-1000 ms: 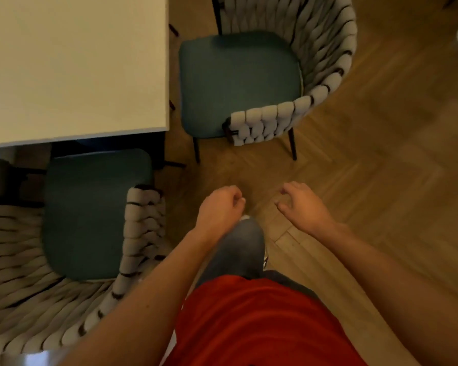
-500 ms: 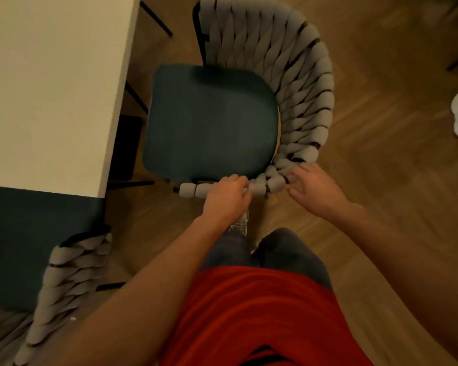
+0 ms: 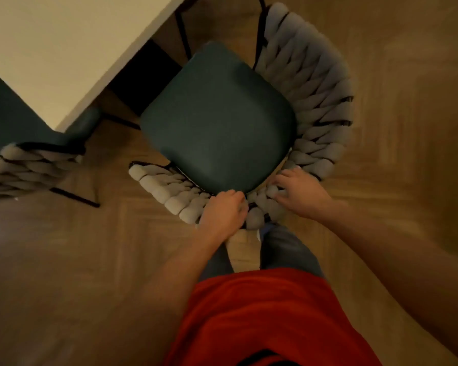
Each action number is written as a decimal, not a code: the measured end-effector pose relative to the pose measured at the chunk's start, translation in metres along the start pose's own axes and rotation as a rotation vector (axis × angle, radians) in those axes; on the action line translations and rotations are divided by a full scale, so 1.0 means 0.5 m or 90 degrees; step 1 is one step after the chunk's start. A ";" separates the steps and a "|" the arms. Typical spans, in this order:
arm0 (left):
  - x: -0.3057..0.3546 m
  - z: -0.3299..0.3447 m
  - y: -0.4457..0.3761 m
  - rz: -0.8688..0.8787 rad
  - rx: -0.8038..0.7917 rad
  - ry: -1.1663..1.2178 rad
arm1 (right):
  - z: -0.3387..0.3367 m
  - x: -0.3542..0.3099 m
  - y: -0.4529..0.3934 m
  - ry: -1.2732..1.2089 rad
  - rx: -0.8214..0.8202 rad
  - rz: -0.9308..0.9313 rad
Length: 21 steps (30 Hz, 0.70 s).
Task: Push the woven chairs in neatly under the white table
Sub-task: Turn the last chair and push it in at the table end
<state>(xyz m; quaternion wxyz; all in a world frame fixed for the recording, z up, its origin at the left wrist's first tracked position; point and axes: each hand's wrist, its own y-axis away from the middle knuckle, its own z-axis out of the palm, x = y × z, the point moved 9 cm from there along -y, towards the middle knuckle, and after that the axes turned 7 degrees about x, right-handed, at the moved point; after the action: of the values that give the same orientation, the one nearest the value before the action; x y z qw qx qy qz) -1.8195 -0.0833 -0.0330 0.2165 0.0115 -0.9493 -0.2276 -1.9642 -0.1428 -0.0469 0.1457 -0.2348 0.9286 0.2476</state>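
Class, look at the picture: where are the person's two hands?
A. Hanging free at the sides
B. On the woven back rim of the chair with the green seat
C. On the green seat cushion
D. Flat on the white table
B: the left hand and right hand both sit on the chair's woven back rim, fingers curled over it.

A woven chair (image 3: 312, 101) with a teal seat stands angled beside the white table (image 3: 64, 46) corner.

Bare floor (image 3: 64, 260) lies open near left and far right. The table (image 3: 64, 48) corner and a second chair (image 3: 32, 165) crowd the gripped chair's (image 3: 217, 114) left.
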 end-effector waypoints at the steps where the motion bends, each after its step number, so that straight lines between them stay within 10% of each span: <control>1: 0.021 0.019 0.007 -0.012 -0.011 0.004 | -0.006 0.011 0.003 0.012 -0.017 -0.028; 21: 0.123 0.175 -0.009 -0.210 0.033 -0.083 | -0.081 0.192 -0.019 0.209 -0.099 -0.240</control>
<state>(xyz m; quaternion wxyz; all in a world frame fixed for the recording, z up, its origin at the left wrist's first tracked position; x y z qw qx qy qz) -1.9120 -0.0574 -0.0803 0.1139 0.1576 -0.9522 -0.2356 -2.0468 -0.2065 -0.0537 0.0186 -0.4514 0.8578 0.2451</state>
